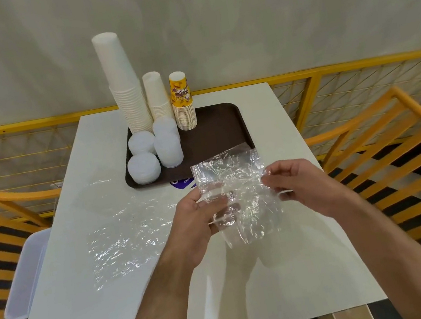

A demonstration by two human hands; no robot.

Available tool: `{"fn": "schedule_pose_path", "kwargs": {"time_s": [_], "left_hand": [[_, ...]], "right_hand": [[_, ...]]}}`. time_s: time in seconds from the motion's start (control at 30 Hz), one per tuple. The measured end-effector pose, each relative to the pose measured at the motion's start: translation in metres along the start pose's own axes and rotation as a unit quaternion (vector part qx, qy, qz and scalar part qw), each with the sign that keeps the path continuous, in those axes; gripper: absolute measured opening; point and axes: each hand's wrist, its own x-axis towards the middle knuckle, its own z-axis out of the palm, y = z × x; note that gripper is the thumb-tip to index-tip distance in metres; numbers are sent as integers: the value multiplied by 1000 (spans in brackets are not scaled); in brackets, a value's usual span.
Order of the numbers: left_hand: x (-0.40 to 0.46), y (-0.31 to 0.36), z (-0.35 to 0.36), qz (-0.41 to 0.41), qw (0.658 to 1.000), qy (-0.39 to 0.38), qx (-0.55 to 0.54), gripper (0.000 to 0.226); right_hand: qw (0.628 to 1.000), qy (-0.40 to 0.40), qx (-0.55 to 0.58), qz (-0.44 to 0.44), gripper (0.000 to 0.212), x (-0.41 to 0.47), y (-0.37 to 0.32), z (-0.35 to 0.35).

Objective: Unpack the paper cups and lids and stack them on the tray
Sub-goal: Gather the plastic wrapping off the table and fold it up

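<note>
Both hands up over the worktop (265,110) w/ an empty clear plastic bag (235,197) between them — left hand (200,217) grips its left edge, right hand (298,186) pinches the right side. Cups & lids sit on the brown tray (216,135): tall white cup stack (125,87), shorter white stack (157,95), yellow printed stack (182,102), lid piles (154,152) in front. More plastic wrap (121,236) lies left.

"SHOP", inverted, on yellow cups (180,94)

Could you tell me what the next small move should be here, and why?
Probably lay the empty bag on the loose wrap at left. Both hands, left and right, pinch it, nothing shows inside, and the cups and lids already stand on the tray.
</note>
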Motion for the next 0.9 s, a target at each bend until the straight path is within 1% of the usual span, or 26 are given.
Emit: {"fn": "schedule_pose_path", "kwargs": {"time_s": [0.03, 0.1, 0.23, 0.33, 0.57, 0.8, 0.9], "left_hand": [[1, 0, 0, 0, 1000, -3, 8, 26], [2, 0, 1, -1, 1000, -8, 25, 30], [4, 2, 2, -10, 999, -23, 38, 34], [5, 3, 1, -11, 999, -25, 47, 34], [6, 3, 0, -21, 998, -36, 55, 41], [7, -4, -2, -14, 999, -17, 35, 34], [8, -5, -3, -9, 999, -7, 34, 29]], "right_hand": [[1000, 3, -5, -4, 7, 1, -1, 0], [1000, 11, -12, -11, 5, 4, -6, -2], [999, 27, -17, -3, 10, 12, -14, -5], [999, 25, -20, 13, 12, 18, -16, -6], [999, 27, -1, 19, 12, 23, -18, 0], [1000, 1, 1, 11, 9, 25, -19, -1], [1000, -15, 3, 16, 19, 25, -15, -4]]}}
